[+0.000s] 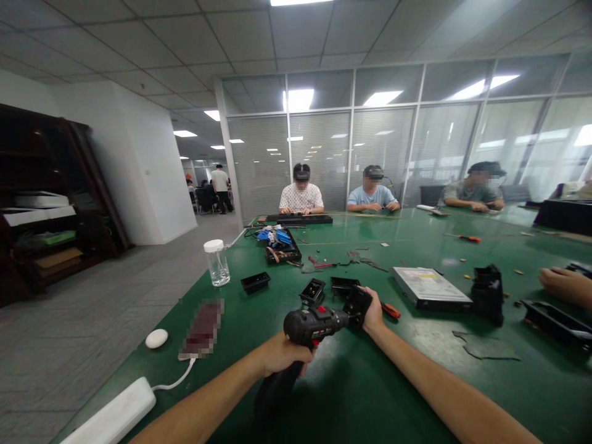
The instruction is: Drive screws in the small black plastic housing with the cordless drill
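Note:
My left hand (pixel 287 356) is wrapped round the grip of a black cordless drill (pixel 308 325) with red accents. The drill points right, its tip at the face of a small black plastic housing (pixel 355 304). My right hand (pixel 372 311) holds that housing by its right side, tilted up off the table. Whether the bit touches a screw is too small to tell. Just behind lie similar black housings, one (pixel 312 291) at the left and another (pixel 345 285) partly behind the held one. Farther left sits an open black tray-like part (pixel 255 282).
On the green table (pixel 222 382) are a clear jar (pixel 217 264), a white power strip (pixel 115 412), a silver disc drive (pixel 431 287), an orange-handled tool (pixel 391 310) and a cable pile (pixel 277 239). Another person's hand (pixel 567 287) is at the right. Several people sit around the far side.

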### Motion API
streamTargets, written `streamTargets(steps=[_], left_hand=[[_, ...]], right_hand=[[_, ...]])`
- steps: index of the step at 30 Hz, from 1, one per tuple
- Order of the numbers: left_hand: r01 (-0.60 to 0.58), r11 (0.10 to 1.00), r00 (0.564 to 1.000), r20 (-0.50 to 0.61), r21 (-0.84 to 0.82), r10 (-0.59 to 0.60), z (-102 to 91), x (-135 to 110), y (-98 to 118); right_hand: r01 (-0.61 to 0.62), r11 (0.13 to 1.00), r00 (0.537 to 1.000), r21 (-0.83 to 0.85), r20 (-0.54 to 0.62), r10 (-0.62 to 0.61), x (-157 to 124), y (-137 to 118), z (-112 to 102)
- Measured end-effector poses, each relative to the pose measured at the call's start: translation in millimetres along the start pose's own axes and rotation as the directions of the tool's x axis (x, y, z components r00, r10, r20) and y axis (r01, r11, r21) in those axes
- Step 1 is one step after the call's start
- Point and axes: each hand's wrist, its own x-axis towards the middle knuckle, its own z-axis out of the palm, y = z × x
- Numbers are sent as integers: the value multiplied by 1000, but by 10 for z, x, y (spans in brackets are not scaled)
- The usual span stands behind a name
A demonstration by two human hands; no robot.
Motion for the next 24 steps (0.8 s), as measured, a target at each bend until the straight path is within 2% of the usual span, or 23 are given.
streamTargets(steps=[6,15,24], left_hand=[[-31,999,999,-14,-22,30,-6,10,-44],[-30,999,999,16,-39,31,4,-14,27],[-9,1000,1000,-10,-7,9,-15,20,-58]], right_hand=[[-38,999,999,-3,10,38,22,15,-20],[-29,1000,999,-5,17,29,25,22,-27],[8,1000,1000,2,-2,-8,2,-8,5]])
